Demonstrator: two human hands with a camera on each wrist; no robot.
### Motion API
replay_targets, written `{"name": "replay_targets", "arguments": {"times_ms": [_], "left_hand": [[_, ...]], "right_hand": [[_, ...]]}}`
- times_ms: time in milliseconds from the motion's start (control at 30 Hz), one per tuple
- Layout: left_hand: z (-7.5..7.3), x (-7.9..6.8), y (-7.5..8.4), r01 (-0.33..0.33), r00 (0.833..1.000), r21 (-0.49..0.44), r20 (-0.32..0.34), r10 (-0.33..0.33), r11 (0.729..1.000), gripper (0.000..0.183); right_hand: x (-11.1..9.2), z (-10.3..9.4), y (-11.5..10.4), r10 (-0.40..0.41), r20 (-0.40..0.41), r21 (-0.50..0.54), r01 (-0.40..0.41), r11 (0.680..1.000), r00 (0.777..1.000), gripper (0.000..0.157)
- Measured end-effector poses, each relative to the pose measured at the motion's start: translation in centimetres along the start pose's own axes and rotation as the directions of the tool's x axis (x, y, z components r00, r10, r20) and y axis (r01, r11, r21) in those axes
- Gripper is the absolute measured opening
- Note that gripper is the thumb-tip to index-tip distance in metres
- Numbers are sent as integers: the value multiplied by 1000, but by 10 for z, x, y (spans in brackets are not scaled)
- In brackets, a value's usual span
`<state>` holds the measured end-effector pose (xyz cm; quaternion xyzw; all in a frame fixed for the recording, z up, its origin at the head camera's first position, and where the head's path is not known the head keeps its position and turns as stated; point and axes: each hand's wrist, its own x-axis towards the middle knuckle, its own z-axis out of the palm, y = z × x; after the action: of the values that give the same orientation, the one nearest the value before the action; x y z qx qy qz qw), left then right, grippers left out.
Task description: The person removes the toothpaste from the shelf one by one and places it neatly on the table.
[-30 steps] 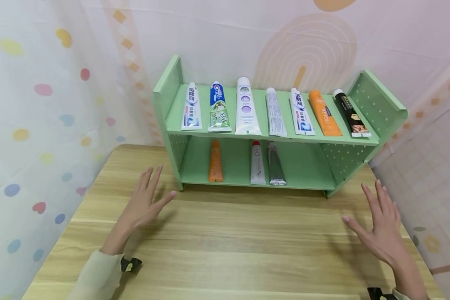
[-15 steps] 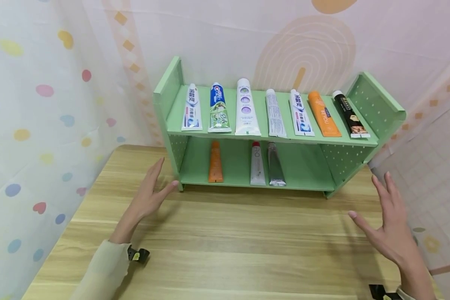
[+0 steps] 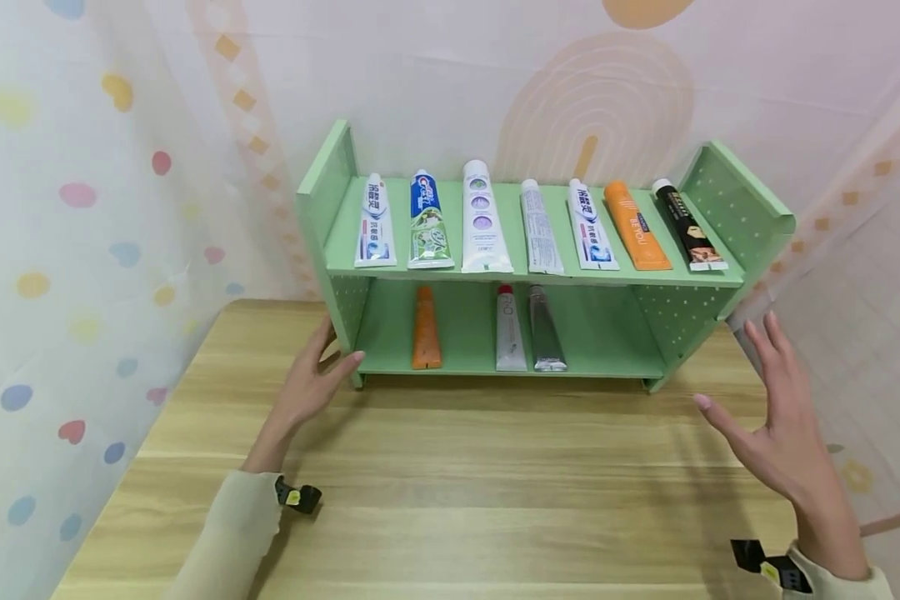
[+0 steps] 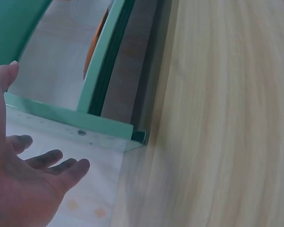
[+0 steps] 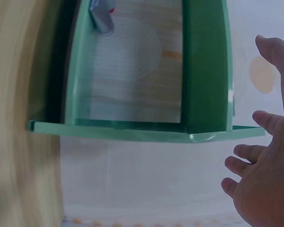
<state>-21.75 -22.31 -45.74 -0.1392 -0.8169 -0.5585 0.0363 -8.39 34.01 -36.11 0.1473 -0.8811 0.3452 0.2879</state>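
A two-tier green shelf point(image 3: 607, 333) stands at the back of the table. My left hand point(image 3: 307, 387) is at its left side panel, fingers outside the panel and thumb near the front edge; contact is unclear. In the left wrist view the hand's fingers point(image 4: 75, 172) are spread beside the panel. My right hand point(image 3: 776, 425) hovers apart from the right panel, fingers extended and holding nothing. Toothpaste tubes lie on the upper tier, among them a blue-green one point(image 3: 429, 225), a white one point(image 3: 483, 221), an orange one point(image 3: 637, 229) and a black one point(image 3: 690, 225).
The lower tier holds an orange tube point(image 3: 426, 333), a silver tube with a red cap point(image 3: 509, 333) and a dark grey tube point(image 3: 546, 333). A wooden table point(image 3: 495, 492) extends in front. Patterned curtains point(image 3: 420, 75) hang behind and at both sides.
My left hand has moved right and a little forward, up to the shelf's left panel. The right hand has shifted slightly outward and forward. Shelf and tubes keep their arrangement; the view has turned slightly.
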Motion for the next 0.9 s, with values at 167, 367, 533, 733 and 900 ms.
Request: {"name": "replay_targets", "arguments": {"times_ms": [167, 367, 533, 733, 900], "left_hand": [[6, 4, -2, -2, 1000, -89, -25, 0, 996, 82], [9, 10, -3, -44, 999, -153, -33, 39, 987, 76], [10, 8, -3, -48, 998, -143, -35, 44, 988, 67], [8, 7, -3, -23, 999, -122, -38, 18, 992, 65], [9, 9, -5, -31, 999, -124, -42, 26, 992, 66]], "right_hand": [[10, 1, -7, 7, 4, 2, -7, 1000, 1000, 103], [26, -2, -13, -62, -15, 25, 63, 998, 998, 95], [39, -2, -17, -123, -31, 20, 124, 992, 992, 93], [48, -4, -24, -101, -3, 9, 101, 995, 995, 97], [58, -8, -29, -91, 31, 18, 91, 996, 995, 101]]}}
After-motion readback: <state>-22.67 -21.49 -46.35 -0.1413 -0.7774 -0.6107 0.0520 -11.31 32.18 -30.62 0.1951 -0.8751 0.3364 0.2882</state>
